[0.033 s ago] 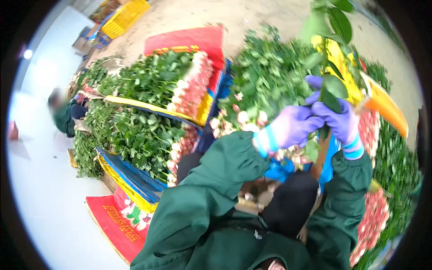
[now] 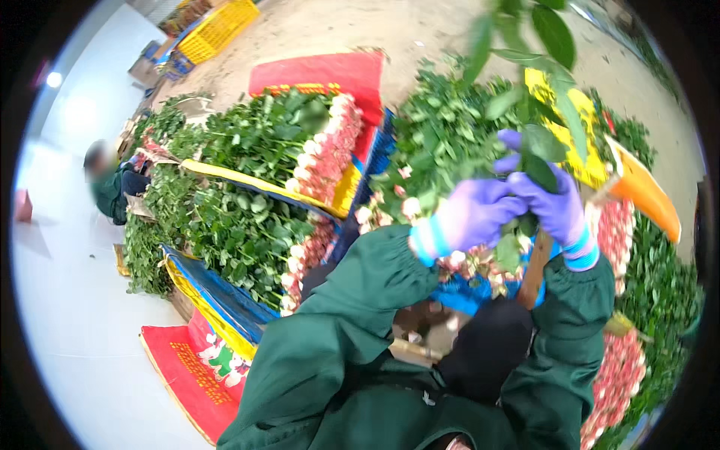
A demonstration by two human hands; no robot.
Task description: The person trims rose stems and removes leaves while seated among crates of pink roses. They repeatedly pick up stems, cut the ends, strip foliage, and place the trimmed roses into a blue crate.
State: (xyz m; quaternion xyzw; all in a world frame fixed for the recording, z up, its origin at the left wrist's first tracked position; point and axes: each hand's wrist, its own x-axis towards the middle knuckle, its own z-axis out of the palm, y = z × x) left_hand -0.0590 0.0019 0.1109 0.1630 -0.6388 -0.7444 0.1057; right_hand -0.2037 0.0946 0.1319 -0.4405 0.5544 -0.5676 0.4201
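1. Your left hand [image 2: 474,216], in a purple glove, is closed around a leafy green rose stem [image 2: 534,146] held up before you.
2. Your right hand [image 2: 551,202] grips the same stem, touching the left.
3. Bundled pink roses [image 2: 330,154] lie stacked below on coloured sheets.

Rose bundles [image 2: 255,187] lie left of centre; a crate [image 2: 217,30] sits upper left, another person [image 2: 109,187] at far left.
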